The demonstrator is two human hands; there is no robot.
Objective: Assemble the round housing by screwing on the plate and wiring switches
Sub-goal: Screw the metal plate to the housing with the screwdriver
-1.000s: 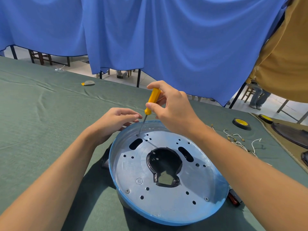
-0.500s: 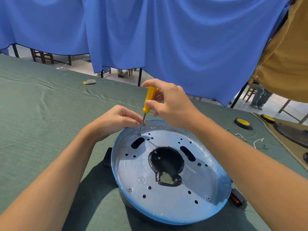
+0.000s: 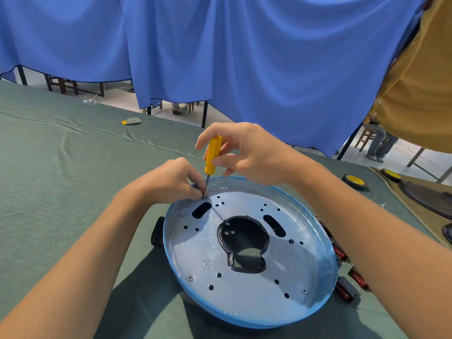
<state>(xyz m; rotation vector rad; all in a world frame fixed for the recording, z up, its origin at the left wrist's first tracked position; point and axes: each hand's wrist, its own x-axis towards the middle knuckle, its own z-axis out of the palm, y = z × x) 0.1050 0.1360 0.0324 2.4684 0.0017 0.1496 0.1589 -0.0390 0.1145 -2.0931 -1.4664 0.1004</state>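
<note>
The right hand [image 3: 254,152] grips a yellow-handled screwdriver [image 3: 211,157] upright, tip at a hole on the far-left edge of the perforated silver metal plate [image 3: 244,285]. The left hand [image 3: 171,182] pinches at that tip (screw hidden). The plate sits inside the blue-rimmed round housing [image 3: 325,297] on green cloth [image 3: 61,192]; red-and-black switches [image 3: 347,287] lie beside it, yellow-black tape rolls [image 3: 354,181] beyond.

A round housing [image 3: 247,320] with a bright blue rim carries a silvery grey metal plate [image 3: 256,285] dotted with dark holes; the small screwdriver [image 3: 212,155] has a yellow plastic handle; the cloth-covered table [image 3: 61,172] is dull green; the hanging curtain [image 3: 244,57] is plain blue.
</note>
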